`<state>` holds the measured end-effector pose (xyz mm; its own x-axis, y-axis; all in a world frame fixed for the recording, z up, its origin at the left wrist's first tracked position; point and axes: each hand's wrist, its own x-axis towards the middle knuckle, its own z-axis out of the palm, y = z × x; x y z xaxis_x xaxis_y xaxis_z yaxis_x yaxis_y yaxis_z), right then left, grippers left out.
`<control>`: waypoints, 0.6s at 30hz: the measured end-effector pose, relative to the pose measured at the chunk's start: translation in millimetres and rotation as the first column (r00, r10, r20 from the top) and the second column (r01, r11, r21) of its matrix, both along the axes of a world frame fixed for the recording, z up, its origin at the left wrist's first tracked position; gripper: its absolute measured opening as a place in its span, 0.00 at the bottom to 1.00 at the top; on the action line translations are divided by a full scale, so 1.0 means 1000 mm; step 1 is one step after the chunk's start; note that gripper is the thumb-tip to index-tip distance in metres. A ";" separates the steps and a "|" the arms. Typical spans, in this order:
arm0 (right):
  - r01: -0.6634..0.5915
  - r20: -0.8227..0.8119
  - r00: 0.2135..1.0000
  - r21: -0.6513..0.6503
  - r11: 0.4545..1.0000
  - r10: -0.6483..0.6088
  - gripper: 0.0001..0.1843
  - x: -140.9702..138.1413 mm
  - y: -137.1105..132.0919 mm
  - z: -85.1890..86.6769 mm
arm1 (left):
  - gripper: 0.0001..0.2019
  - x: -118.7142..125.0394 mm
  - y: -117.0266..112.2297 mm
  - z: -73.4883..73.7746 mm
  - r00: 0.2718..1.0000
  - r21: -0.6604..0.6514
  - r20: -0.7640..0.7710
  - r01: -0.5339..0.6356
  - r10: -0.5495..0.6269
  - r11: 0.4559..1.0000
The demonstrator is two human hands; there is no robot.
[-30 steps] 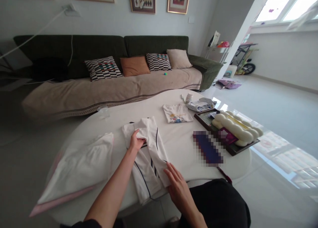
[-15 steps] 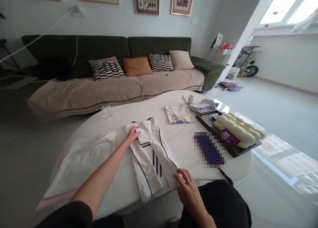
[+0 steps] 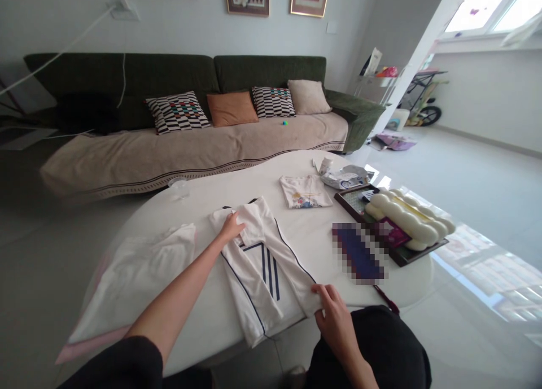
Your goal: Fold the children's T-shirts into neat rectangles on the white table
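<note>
Right, the white garment with navy piping [image 3: 258, 270] lies across the near side of the white table [image 3: 203, 200]. My left hand [image 3: 232, 228] is closed on its folded far end; my right hand [image 3: 334, 310], fingers curled in a pinch, has its near right corner. A white cloth [image 3: 144, 270] (pink along its edge) lies left, a folded printed T-shirt [image 3: 305, 191] far right, and a dark green sofa [image 3: 169, 73] stands beyond.

Daylight from the window [image 3: 493, 11] glares off the floor [image 3: 486, 262]; left edge dim, blurred.
</note>
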<state>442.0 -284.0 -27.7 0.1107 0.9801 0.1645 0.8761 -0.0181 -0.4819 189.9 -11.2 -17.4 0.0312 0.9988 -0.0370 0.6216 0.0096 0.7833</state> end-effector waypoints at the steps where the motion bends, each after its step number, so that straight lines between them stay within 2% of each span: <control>1: -0.009 -0.040 0.999 -0.001 1.000 0.009 0.21 0.001 -0.002 0.001 | 0.31 0.003 0.001 0.003 1.000 0.006 -0.023 -0.016 0.016 1.000; 4: -0.043 -0.133 0.990 0.021 0.999 0.045 0.16 0.004 -0.005 0.005 | 0.29 0.020 -0.002 0.014 0.995 0.112 -0.098 -0.025 0.036 0.993; 6: -0.050 -0.178 0.982 0.033 0.998 0.055 0.13 0.005 -0.004 0.007 | 0.26 0.038 -0.006 0.019 0.987 0.232 -0.153 0.078 -0.043 0.970; 8: -0.043 -0.216 0.975 0.049 0.998 0.052 0.12 0.005 -0.003 0.007 | 0.24 0.058 -0.011 0.017 0.965 0.284 -0.193 0.228 -0.177 0.931; 9: -0.027 -0.228 0.973 0.058 0.998 0.039 0.12 0.005 -0.002 0.005 | 0.23 0.066 -0.013 0.013 0.953 0.259 -0.191 0.281 -0.236 0.924; 11: 0.024 -0.234 0.972 0.068 0.997 -0.007 0.13 0.004 0.000 0.001 | 0.24 0.080 -0.014 0.003 0.946 0.155 -0.150 0.309 -0.286 0.938; 14: 0.112 -0.197 0.975 0.048 0.993 -0.101 0.14 0.002 0.002 -0.006 | 0.26 0.089 -0.008 -0.007 0.964 0.048 -0.089 0.257 -0.252 0.965; 16: 0.162 -0.156 0.975 0.025 0.987 -0.156 0.13 -0.001 0.003 -0.009 | 0.28 0.091 -0.001 -0.003 0.958 0.009 -0.105 0.270 -0.268 0.963; 18: 0.214 -0.112 0.971 0.007 0.977 -0.212 0.15 -0.003 0.005 -0.010 | 0.31 0.092 -0.002 0.010 0.937 -0.044 -0.136 0.318 -0.321 0.947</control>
<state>438.9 -278.8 -37.5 0.3350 0.9289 0.1582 0.7946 -0.1882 -0.5772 282.2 -13.4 -7.8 0.3418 0.9360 -0.0843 0.6972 -0.1924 0.6906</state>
